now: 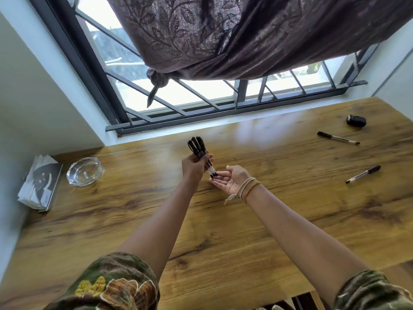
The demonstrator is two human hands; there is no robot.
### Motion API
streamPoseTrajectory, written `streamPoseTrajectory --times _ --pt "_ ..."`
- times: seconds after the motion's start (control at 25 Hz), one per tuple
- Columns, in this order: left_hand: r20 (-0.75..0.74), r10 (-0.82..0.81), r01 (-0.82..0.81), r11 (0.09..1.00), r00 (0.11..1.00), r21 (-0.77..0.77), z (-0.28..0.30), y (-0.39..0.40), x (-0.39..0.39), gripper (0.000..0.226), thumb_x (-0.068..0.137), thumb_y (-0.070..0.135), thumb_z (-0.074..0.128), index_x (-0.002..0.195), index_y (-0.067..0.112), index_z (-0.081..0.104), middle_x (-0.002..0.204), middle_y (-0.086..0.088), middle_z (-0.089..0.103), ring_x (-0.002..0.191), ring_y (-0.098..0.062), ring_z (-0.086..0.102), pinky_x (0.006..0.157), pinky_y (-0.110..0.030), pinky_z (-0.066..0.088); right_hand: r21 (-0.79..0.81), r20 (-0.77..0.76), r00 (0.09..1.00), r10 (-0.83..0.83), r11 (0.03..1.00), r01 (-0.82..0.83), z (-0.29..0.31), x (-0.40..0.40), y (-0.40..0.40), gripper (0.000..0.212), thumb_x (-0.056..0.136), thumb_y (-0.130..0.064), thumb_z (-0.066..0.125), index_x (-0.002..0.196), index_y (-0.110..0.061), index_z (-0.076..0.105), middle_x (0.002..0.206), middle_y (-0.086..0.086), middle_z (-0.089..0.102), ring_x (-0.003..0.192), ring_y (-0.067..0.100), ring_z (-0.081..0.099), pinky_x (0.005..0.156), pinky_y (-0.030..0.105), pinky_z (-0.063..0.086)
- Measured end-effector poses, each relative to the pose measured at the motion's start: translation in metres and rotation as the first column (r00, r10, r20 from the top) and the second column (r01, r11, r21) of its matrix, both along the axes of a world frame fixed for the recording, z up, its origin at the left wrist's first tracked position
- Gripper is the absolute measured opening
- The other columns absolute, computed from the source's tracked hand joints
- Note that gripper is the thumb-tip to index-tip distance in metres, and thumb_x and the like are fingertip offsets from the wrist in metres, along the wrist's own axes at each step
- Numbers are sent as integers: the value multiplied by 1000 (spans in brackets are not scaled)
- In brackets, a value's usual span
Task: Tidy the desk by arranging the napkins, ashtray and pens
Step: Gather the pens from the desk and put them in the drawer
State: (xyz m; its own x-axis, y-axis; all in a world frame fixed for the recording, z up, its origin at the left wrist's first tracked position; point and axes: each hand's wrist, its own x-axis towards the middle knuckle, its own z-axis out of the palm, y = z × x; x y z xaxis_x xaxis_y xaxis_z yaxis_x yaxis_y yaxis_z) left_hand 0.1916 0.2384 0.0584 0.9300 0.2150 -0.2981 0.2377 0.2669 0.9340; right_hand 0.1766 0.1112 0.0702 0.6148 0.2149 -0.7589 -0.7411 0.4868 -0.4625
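The left hand [194, 164] grips a bundle of pens [202, 156] upright above the table [223, 231]. The right hand [232, 181] is open, palm up, its fingers touching the lower ends. If these ends are tapped unevenly, a pen could slide out. Two loose pens [338, 138] [363, 174] lie well apart on the right; the ashtray [85, 171] and napkins [40, 183] are on the left.
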Motion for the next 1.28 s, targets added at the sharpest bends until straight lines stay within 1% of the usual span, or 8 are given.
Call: streamPoseTrajectory --times 0.2,0.32,0.48,0.68,0.76,0.92,1.08,1.28 --pt "9 -78 78 996 997 32 -4 -46 9 13 89 -6 59 100 -5 64 84 -13 69 71 -14 71 78 -36 58 -196 41 999 -16 980 24 2 -3 -42 33 102 -17 33 101 8 55 86 22 62 85 31 65 67 31 58" --pt "-19 -143 144 989 990 30 -7 -84 11 9 88 -5 60 95 -1 65 87 -15 70 78 -22 70 83 -41 57 -480 157 985 -76 866 144 -3 8 -78 22 91 3 45 73 3 57 69 19 58 49 19 60 47 23 50" --pt "-51 -250 249 968 967 -27 -7 -137 11 9 88 -6 60 88 2 64 81 -13 68 73 -25 68 83 -43 57 -874 288 957 12 412 258 -16 6 -138 24 79 -4 53 61 -8 68 76 18 73 67 31 70 63 39 59" --pt "-106 -350 350 937 931 -12 -9 -188 6 9 90 -5 59 88 3 62 81 -13 66 72 -23 67 79 -38 59 -975 222 973 67 -7 223 -8 -14 -215 20 81 -1 51 75 -3 70 95 24 72 95 39 65 78 37 51" --pt "-116 -365 367 930 924 -7 -11 -201 6 7 89 -6 59 91 1 62 81 -13 66 72 -22 67 80 -38 59 -971 231 973 -14 -66 229 -16 -13 -244 23 83 -10 57 101 -1 67 109 25 67 107 38 61 88 38 48" --pt "-129 -383 387 922 915 5 -13 -213 6 7 89 -5 60 96 -3 62 86 -15 67 81 -28 68 84 -41 57 -998 29 995 -95 -67 23 -35 -14 -280 77 91 -35 58 146 5 22 150 28 26 138 40 29 112 43 27" --pt "-170 -355 352 935 919 -49 -13 -212 7 4 90 -4 60 92 -1 62 87 -17 66 77 -27 67 81 -39 59 -987 21 997 -79 -160 8 -30 -8 -290 46 93 -21 54 129 7 45 132 24 46 120 37 49 98 40 42" --pt "-198 -323 301 944 925 -135 -12 -207 14 3 91 -3 59 93 -2 60 83 -16 66 74 -27 67 78 -39 58 -980 194 980 39 -29 196 -28 -6 -270 26 80 -3 56 101 2 72 103 20 72 99 34 66 78 31 52"
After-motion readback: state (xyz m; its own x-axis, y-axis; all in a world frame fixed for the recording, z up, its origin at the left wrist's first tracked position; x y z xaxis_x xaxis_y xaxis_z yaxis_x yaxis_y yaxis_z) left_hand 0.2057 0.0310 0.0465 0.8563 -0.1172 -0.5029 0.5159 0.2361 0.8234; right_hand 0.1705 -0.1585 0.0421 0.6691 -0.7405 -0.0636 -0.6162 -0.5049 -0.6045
